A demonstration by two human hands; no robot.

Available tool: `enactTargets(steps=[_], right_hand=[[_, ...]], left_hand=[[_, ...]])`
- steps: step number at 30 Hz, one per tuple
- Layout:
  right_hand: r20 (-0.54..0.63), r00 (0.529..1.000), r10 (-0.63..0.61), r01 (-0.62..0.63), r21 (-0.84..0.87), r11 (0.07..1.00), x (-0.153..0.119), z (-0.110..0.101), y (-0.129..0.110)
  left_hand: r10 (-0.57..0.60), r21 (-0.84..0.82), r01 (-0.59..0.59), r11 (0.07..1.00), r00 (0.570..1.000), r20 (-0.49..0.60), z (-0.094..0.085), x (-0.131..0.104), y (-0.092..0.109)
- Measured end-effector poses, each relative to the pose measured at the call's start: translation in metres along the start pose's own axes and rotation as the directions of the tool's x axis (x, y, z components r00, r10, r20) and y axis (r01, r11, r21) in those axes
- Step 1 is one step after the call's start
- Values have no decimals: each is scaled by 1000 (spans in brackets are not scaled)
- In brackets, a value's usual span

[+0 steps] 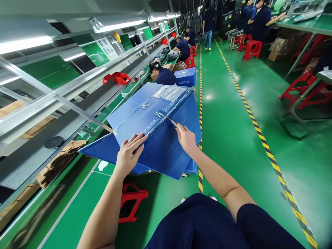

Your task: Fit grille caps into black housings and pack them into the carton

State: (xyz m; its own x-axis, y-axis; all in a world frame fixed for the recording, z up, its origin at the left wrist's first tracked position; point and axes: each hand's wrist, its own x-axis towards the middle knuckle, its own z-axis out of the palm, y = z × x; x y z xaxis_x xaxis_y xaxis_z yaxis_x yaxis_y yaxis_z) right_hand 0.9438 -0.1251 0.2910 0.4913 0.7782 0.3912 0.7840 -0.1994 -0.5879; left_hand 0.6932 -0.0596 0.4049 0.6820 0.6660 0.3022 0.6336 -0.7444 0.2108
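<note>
A large blue box (166, 152) of corrugated plastic stands tilted in the middle of the head view, with white print, clear tape and a white label (169, 92) on its upper face. My left hand (129, 152) lies with fingers spread on the box's near left edge. In my right hand (185, 136) is a thin pointed tool (172, 122), probably a blade or tweezers. Its tip touches the taped edge near the middle of the box. Another blue panel (100, 148) sticks out to the left beneath the box.
Left runs a long bench with a grey shelf (75, 129) and a red bin (116, 78). A red stool (133, 200) stands below the box. Seated people (166, 76) work beyond; another person (208, 24) walks the aisle. Red stools (252, 49) stand right.
</note>
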Motion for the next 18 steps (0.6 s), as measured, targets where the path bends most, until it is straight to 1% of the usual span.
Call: enactTargets(steps=[5,10,14,18], right_hand=[[-24,1000,0,0,-12,1000,-14,17,9],[-23,999,40,-41,-39,998,-25,39,23],[38,997,72,-70,-53,996,-43,59,44],[105,985,134,-126,-73,989,-71,84,71]], left_hand=[[30,4,-30,1000,999,-35,2,2,-5],[35,16,-34,999,999,-36,-3,0,3],[38,22,-37,999,998,-52,-5,-1,5],[35,23,-33,999,998,-52,-7,-2,5]])
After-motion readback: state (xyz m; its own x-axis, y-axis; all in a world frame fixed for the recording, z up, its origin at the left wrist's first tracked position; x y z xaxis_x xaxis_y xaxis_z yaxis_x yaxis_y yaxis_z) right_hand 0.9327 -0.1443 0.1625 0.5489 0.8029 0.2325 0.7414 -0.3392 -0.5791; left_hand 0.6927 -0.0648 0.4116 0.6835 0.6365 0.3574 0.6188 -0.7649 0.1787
